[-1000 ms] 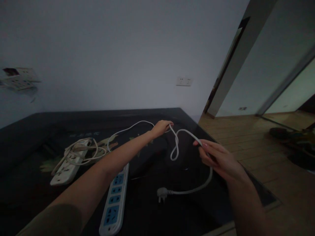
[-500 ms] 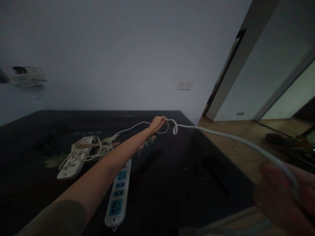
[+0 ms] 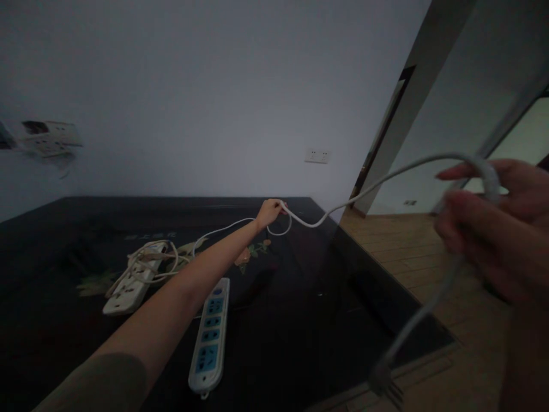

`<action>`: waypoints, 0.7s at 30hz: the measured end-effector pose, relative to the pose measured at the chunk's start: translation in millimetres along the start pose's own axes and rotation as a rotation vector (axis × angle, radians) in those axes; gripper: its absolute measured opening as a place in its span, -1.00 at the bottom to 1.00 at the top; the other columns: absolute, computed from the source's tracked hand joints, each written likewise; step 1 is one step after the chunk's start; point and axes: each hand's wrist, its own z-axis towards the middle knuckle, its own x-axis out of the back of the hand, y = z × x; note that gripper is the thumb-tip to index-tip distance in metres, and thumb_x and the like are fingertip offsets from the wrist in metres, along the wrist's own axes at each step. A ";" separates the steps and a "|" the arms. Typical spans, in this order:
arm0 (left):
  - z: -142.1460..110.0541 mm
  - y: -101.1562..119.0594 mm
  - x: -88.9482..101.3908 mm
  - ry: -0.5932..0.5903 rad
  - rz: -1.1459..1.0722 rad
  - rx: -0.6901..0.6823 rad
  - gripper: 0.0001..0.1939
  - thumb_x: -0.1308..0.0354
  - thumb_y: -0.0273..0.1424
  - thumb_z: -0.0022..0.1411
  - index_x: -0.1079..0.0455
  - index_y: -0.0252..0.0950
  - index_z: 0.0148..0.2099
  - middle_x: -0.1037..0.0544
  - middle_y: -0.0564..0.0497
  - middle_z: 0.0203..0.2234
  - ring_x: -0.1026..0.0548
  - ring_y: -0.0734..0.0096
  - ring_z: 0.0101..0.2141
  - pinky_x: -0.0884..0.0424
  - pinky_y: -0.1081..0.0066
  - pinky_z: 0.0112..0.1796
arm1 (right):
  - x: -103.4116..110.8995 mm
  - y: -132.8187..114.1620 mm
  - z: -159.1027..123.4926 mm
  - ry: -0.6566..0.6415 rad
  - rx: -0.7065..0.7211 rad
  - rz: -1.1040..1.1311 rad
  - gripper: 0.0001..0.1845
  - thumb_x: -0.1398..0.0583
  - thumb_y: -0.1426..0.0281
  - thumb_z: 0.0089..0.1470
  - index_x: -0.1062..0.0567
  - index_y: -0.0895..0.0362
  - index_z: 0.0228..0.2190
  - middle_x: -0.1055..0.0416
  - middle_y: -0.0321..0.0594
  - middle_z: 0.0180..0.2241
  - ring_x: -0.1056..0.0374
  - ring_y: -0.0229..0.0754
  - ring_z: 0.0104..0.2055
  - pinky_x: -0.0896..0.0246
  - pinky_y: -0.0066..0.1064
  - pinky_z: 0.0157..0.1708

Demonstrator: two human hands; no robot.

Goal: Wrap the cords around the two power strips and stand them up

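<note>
My left hand (image 3: pixel 269 212) reaches far over the black table and pinches a white power cord (image 3: pixel 317 222). From there the cord sags, then rises to my right hand (image 3: pixel 497 212), which is closed around it near the right edge of view, slightly blurred. Below that hand the cord hangs down to its plug (image 3: pixel 386 383), whose metal prongs point downward. The other way, a thin loop drops under my left hand and the cord runs back behind my forearm. A power strip with blue sockets (image 3: pixel 210 337) lies beside that forearm, partly covered by it.
A second white power strip (image 3: pixel 128 289) lies at left, its cord bundled on top. The black glossy table (image 3: pixel 291 343) has a printed flower pattern. Wall outlets (image 3: pixel 316 155) are on the wall behind, others at far left. Wooden floor (image 3: pixel 394 246) lies beyond the table's right edge.
My right hand has risen from the lower right, lifting the cord, and the plug now shows. The small twist in the cord near my left hand has opened out. My left hand has barely moved.
</note>
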 end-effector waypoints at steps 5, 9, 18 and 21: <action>1.3 17.1 2.4 -0.027 -0.080 -0.024 -0.67 -0.10 -0.28 0.31 -0.33 -0.34 0.05 -0.45 -0.11 -0.06 -0.48 0.27 -0.14 -0.47 0.17 -0.15 | -25.6 -8.9 59.2 0.297 0.088 -0.482 -0.77 -0.26 0.32 0.07 -0.44 0.15 -0.22 -0.44 -0.27 -0.52 -0.29 -0.36 -0.61 -0.07 -0.49 -0.62; 0.4 18.4 3.8 -0.022 -0.127 -0.025 -0.66 -0.10 -0.28 0.31 -0.33 -0.34 0.06 -0.45 -0.11 -0.05 -0.48 0.26 -0.13 -0.47 0.16 -0.15 | -23.3 4.2 78.1 0.334 0.335 -0.905 -0.82 -0.21 0.33 0.14 -0.49 0.21 -0.27 -0.52 -0.12 -0.35 -0.43 -0.19 -0.34 -0.17 -0.32 -0.31; -5.0 11.4 0.9 -0.004 -0.217 0.016 -0.66 -0.10 -0.28 0.31 -0.32 -0.34 0.06 -0.44 -0.12 -0.05 -0.48 0.26 -0.14 -0.47 0.16 -0.15 | -32.3 14.6 102.0 -0.463 0.293 -0.890 -0.82 -0.21 0.38 0.11 -0.52 0.16 -0.50 -0.37 -0.33 -0.63 -0.19 -0.38 -0.61 0.05 -0.48 -0.53; -2.9 10.0 -0.3 0.012 -0.243 0.053 -0.66 -0.10 -0.28 0.31 -0.32 -0.34 0.07 -0.44 -0.12 -0.05 -0.48 0.26 -0.13 -0.46 0.16 -0.15 | -38.7 35.6 94.9 -0.824 0.109 -0.421 -0.69 -0.13 0.26 0.17 -0.49 0.16 -0.51 -0.33 -0.39 -0.65 -0.10 -0.45 -0.69 0.06 -0.55 -0.64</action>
